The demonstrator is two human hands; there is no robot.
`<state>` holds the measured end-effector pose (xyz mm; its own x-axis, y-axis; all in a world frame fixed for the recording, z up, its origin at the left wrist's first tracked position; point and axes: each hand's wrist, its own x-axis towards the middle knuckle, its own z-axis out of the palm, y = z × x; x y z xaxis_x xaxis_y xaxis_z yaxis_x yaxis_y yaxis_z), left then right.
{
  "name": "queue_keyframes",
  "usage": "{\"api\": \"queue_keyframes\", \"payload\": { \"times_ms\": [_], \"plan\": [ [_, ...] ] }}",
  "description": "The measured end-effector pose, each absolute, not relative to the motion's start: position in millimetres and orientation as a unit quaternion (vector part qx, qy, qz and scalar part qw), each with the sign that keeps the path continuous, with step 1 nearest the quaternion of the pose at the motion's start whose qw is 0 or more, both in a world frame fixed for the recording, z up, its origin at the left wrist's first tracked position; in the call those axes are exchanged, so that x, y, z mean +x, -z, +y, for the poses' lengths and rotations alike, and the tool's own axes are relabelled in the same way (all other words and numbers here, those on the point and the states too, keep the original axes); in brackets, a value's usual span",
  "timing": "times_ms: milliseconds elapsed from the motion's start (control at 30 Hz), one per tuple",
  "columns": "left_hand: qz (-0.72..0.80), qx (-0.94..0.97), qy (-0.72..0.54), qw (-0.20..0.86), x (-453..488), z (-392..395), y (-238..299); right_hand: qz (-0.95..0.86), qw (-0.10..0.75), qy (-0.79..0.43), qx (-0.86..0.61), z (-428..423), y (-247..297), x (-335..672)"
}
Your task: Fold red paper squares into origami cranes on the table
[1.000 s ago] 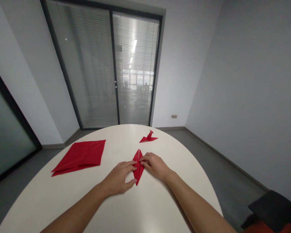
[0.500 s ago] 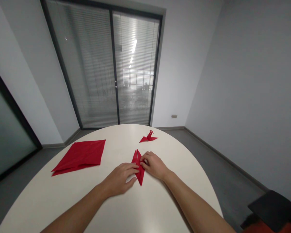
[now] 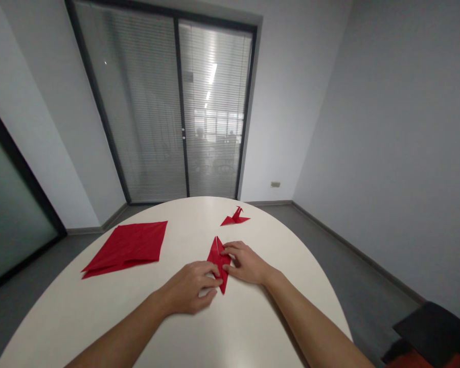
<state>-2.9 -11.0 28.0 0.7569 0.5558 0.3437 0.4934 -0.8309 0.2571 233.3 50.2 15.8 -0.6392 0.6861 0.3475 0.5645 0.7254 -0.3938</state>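
A small folded piece of red paper (image 3: pixel 216 254) lies on the white round table (image 3: pixel 233 327) between my hands, pointed at both ends. My left hand (image 3: pixel 189 292) rests on the table with its fingertips pressed on the paper's near left edge. My right hand (image 3: pixel 247 263) lies on the paper's right side, fingers bent and pinching or pressing a flap. Both hands partly cover the paper.
A finished red paper crane (image 3: pixel 235 217) stands farther back on the table. A stack of flat red paper sheets (image 3: pixel 128 246) lies at the left. Behind the table is a glass door with blinds (image 3: pixel 184 112). A dark seat (image 3: pixel 431 332) sits at the lower right.
The folded paper has turned slightly and its lower tip now sits nearer my left hand. My right hand has shifted over the paper's right flap; my left fingers have curled closer to it.
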Motion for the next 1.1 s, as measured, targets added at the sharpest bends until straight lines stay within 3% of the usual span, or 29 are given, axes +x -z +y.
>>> {"api": "queue_keyframes", "payload": {
  "times_ms": [433,867,1100],
  "plan": [
    [0.258,0.945,-0.192,0.064,-3,-13,-29,-0.905,0.19,-0.114,-0.364,44,-20,230],
    [0.274,0.94,-0.189,0.077,0,-14,-32,-0.874,0.289,-0.109,-0.375,57,-6,223],
    [0.285,0.934,-0.202,0.071,-1,-14,-28,-0.88,0.286,-0.144,-0.35,57,-13,230]
  ]
}}
